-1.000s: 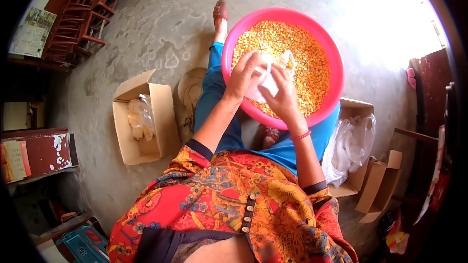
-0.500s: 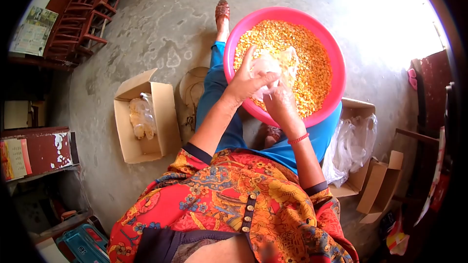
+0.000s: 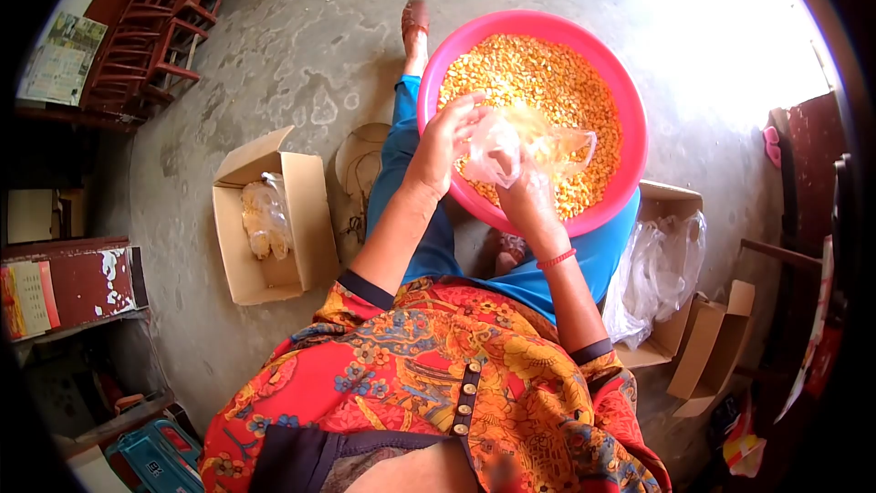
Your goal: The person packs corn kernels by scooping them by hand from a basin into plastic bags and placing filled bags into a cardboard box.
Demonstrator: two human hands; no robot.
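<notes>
A clear plastic bag (image 3: 497, 148) is spread over the yellow corn kernels (image 3: 547, 73) in a pink basin (image 3: 636, 119). My left hand (image 3: 442, 151) grips the bag's left side, fingers pointing forward and partly covered by the film. On the near side, my right hand (image 3: 529, 201) is closed on the bag; folds of plastic hide its fingertips. Both hands are over the near part of the basin. Whether kernels lie inside the bag, I cannot tell.
To the left, an open cardboard box (image 3: 315, 228) holds filled plastic bags (image 3: 266, 217). Empty-looking plastic bags (image 3: 657, 265) spill from another box at right, beside a smaller carton (image 3: 707, 356). Stacked wooden chairs (image 3: 164, 32) stand at far left. My legs flank the basin.
The bag has been spread wider, its film now reaching further right over the corn. My left hand has shifted slightly left and its fingers have turned; my right hand stays nearly in place.
</notes>
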